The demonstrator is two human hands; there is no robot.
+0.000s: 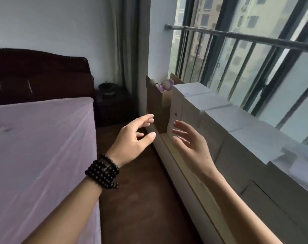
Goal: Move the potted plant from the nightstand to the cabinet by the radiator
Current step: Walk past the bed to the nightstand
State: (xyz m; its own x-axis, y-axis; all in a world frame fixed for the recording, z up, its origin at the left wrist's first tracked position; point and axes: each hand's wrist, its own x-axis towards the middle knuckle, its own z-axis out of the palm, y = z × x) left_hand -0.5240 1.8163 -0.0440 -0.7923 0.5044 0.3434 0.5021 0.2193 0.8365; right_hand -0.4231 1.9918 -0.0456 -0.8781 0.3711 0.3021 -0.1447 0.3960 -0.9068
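A dark nightstand [116, 110] stands in the corner between the bed and the grey curtain. On its top sits a dark, low pot-like object [106, 88]; no leaves can be made out in the dim corner. My left hand [133, 138], with a black bead bracelet on the wrist, is stretched forward over the floor with its fingers apart and holds nothing. My right hand [189, 140] is beside it, palm turned inward, fingers spread and empty. Both hands are well short of the nightstand. No radiator or cabinet is visible.
A bed [39, 147] with a pink sheet and dark headboard [39, 74] fills the left. A narrow strip of dark wood floor [137, 199] runs between the bed and a window ledge stacked with white boxes [220, 110] and an open cardboard box [158, 101]. Window bars [237, 50] stand behind.
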